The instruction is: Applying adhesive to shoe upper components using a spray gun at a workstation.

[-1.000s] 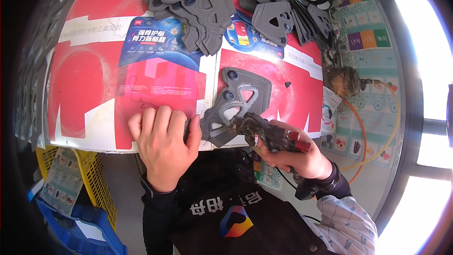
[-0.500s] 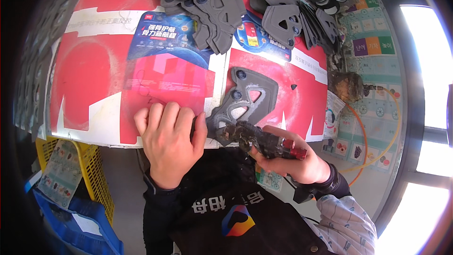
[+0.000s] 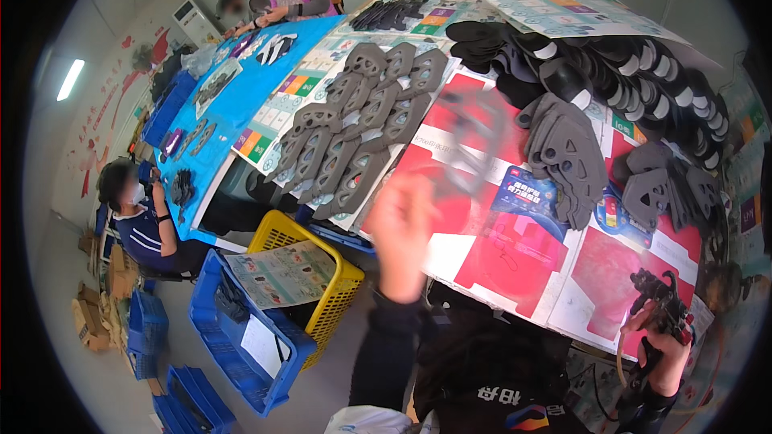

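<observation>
My left hand (image 3: 402,237) is raised over the left edge of the red-and-white worktable (image 3: 531,273), smeared by motion. At its fingers is a blurred grey cut-out panel (image 3: 493,141), seemingly held by its lower end. At the table's right front edge, my right hand (image 3: 663,363) is closed round a dark, crusted spray gun (image 3: 659,305) with red knobs. To the left, several grey panels (image 3: 382,108) lie in overlapping rows on a patterned surface. Grey panel stacks (image 3: 567,149) rest farther back on the red sheets.
Black curved pieces (image 3: 635,72) are piled at the back right. A yellow basket (image 3: 342,297) and a blue crate (image 3: 273,390) stand left of me. Two people work along a blue table (image 3: 233,88) at the far end; another person (image 3: 145,217) sits at its left.
The view has swung left, showing the rows of panels. My left hand and the grey panel have moved left from the table's front; the spray gun is now apart from the panel.
</observation>
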Action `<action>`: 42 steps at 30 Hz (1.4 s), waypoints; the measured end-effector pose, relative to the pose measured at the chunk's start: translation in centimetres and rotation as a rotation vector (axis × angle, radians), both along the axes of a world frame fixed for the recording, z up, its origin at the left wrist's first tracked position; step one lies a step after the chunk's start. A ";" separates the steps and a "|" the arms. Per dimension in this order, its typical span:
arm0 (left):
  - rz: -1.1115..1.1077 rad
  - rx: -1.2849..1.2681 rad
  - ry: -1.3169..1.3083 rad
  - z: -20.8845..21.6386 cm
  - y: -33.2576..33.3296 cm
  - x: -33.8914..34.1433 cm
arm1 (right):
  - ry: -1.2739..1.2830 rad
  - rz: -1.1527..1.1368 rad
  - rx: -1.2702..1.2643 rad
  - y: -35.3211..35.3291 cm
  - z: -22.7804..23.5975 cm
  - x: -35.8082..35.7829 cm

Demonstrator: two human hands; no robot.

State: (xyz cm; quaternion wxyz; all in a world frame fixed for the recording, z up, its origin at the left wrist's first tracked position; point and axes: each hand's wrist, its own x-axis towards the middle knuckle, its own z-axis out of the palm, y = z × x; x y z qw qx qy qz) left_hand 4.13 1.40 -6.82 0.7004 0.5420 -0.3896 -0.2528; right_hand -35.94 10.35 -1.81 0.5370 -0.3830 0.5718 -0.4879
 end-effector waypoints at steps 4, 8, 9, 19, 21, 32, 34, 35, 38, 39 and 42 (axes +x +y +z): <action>0.365 0.033 -0.095 1.3 -5.0 12.3 | -0.038 0.032 -0.023 0.2 0.3 -0.7; 0.763 0.556 -1.227 -3.1 -6.8 17.4 | -0.106 -0.067 -0.082 1.1 0.5 -0.3; 0.654 0.470 -1.213 -3.0 -7.4 14.6 | -0.099 -0.061 -0.056 1.0 0.1 -0.8; -0.153 0.387 -1.351 -4.0 -8.8 -17.7 | -0.172 0.142 -0.056 1.3 2.1 -2.9; -0.117 0.363 -1.442 -5.3 -8.2 -19.5 | -0.173 0.144 -0.043 2.1 1.8 -3.5; -0.793 0.453 -0.401 -2.3 -7.7 -12.7 | -0.146 0.079 0.011 3.2 1.2 -5.1; -0.851 0.432 -0.187 -1.5 -4.8 -11.7 | -0.107 0.106 0.011 3.3 1.4 -5.2; -0.886 0.448 -0.104 -0.3 -2.9 -11.1 | -0.121 0.116 0.014 3.3 1.4 -5.2; -0.946 0.519 -0.030 -2.1 0.5 -10.5 | -0.151 0.080 0.020 3.0 1.3 -4.7; -0.952 0.567 -0.072 -2.8 1.3 -10.4 | -0.169 0.079 0.036 2.7 1.4 -4.4; -0.712 0.422 -0.753 -4.5 2.7 -12.1 | -0.096 0.146 0.113 2.3 1.4 -4.0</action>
